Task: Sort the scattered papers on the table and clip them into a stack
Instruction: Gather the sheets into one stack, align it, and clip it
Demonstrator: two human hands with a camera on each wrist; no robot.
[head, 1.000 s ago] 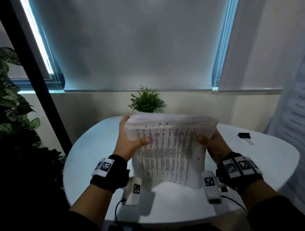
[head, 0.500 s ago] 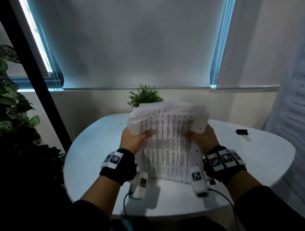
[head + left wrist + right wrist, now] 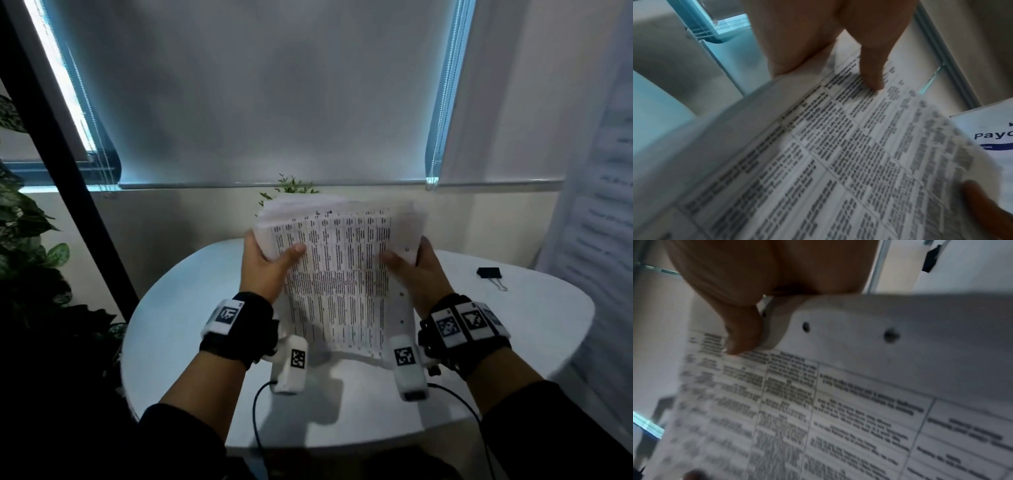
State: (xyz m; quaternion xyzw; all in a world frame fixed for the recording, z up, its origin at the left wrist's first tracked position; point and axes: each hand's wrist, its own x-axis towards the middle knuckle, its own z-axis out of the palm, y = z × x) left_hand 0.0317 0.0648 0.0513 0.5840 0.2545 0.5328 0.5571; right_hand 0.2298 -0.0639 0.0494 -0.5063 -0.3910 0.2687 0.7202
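Observation:
A thick stack of printed papers (image 3: pixel 337 274) stands upright over the round white table (image 3: pixel 513 325), its top sheet a table of small text with punch holes down the right margin. My left hand (image 3: pixel 265 263) grips the stack's left edge, thumb on the front sheet. My right hand (image 3: pixel 416 270) grips the right edge, thumb (image 3: pixel 740 335) pressed on the front sheet. The left wrist view shows the papers (image 3: pixel 838 162) close up with my thumb (image 3: pixel 873 71) on them. A black binder clip (image 3: pixel 489 273) lies on the table to the right.
A small green plant (image 3: pixel 291 188) stands behind the stack at the table's far edge. Large leafy plants (image 3: pixel 24 240) and a black post (image 3: pixel 68 147) are at the left. A printed banner (image 3: pixel 603 171) hangs at the right. Cables trail off the table's near edge.
Both hands have moved closer together on the stack and lifted it a little higher; the sheets look more gathered. The binder clip has not moved.

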